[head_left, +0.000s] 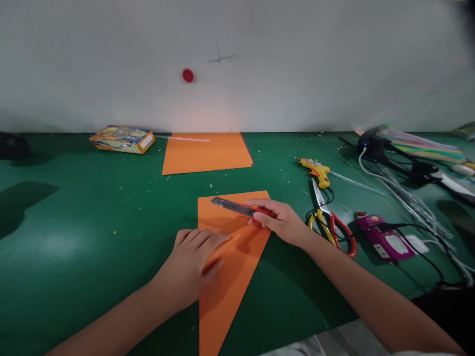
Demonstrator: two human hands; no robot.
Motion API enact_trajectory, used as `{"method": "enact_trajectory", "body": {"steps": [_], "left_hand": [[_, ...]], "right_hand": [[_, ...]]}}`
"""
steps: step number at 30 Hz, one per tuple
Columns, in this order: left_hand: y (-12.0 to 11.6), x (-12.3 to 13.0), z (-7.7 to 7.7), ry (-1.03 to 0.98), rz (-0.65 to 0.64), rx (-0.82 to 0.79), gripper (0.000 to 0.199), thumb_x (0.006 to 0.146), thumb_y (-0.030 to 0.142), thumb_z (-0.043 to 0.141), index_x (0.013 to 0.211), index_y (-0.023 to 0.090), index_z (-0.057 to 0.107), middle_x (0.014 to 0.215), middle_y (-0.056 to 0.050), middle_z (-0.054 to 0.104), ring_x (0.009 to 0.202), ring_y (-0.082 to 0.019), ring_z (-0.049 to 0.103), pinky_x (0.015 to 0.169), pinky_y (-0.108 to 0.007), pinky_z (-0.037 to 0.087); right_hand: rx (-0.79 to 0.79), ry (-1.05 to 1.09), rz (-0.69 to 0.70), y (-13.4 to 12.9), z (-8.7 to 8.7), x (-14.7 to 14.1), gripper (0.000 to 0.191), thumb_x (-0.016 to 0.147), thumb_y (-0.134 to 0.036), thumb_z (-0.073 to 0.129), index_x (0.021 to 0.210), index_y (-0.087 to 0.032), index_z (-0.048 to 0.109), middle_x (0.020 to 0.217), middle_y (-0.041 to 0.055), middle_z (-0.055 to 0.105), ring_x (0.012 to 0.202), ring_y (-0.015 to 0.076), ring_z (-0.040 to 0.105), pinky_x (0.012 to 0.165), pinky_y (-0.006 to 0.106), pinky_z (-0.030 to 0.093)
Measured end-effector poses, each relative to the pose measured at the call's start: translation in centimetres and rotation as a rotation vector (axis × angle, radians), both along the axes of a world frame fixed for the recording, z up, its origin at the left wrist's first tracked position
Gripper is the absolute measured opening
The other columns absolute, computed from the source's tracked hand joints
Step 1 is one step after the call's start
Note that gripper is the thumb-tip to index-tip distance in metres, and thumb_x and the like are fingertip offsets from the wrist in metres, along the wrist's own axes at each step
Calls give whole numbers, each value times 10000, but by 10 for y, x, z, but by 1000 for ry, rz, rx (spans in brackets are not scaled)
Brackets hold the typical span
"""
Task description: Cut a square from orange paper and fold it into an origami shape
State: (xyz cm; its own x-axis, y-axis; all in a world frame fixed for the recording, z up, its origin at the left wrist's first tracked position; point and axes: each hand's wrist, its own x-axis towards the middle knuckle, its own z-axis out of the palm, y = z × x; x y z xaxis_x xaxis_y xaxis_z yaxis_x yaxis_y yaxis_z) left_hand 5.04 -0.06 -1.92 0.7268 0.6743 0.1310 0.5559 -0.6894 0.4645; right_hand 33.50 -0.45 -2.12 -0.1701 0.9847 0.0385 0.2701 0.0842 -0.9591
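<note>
A folded orange paper (218, 306), narrowing toward the near edge, lies on the green table (85, 212). Over its left side is my left hand (195, 257), fingers bent and thumb apart, touching the paper with nothing seen in its grasp. My right hand (276, 220) is closed around a red and black box cutter (237, 206) above the paper's upper right part. The cutter points left, its tip near the paper's top edge. The underside of my left fingers is hidden.
Orange sheets (208, 155) lie by the wall, beside a yellow box (123, 139). To the right are a yellow glue gun (317, 170), scissors (328, 220), a purple power strip (386, 238), cables, clear sticks (411, 202) and a black device (374, 146).
</note>
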Motion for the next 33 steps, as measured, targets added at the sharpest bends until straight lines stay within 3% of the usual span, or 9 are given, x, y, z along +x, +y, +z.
{"method": "enact_trajectory", "body": {"steps": [5, 14, 33], "left_hand": [[-1, 0, -1, -17, -16, 26, 374, 967, 183, 525, 1317, 302, 577, 1220, -15, 684, 1091, -233, 607, 947, -409, 352], [-3, 0, 1, -32, -104, 124, 532, 959, 26, 419, 1363, 339, 565, 1083, -31, 641, 975, -208, 605, 883, -402, 342], [-2, 3, 0, -28, -71, 128, 437, 925, 38, 476, 1191, 329, 664, 1069, -29, 621, 1001, -210, 611, 907, -410, 347]], "right_hand": [[4, -26, 5, 0, 1, 1, 378, 985, -408, 613, 1326, -257, 677, 938, 47, 783, 872, 188, 723, 730, 288, 525], [14, -28, 16, -1, 0, 2, 419, 989, -425, 618, 1377, -271, 653, 942, 39, 785, 850, 178, 714, 734, 283, 515], [9, -59, 2, -4, 6, 1, 450, 978, -447, 615, 1368, -227, 658, 879, 48, 773, 825, 190, 703, 701, 297, 521]]}}
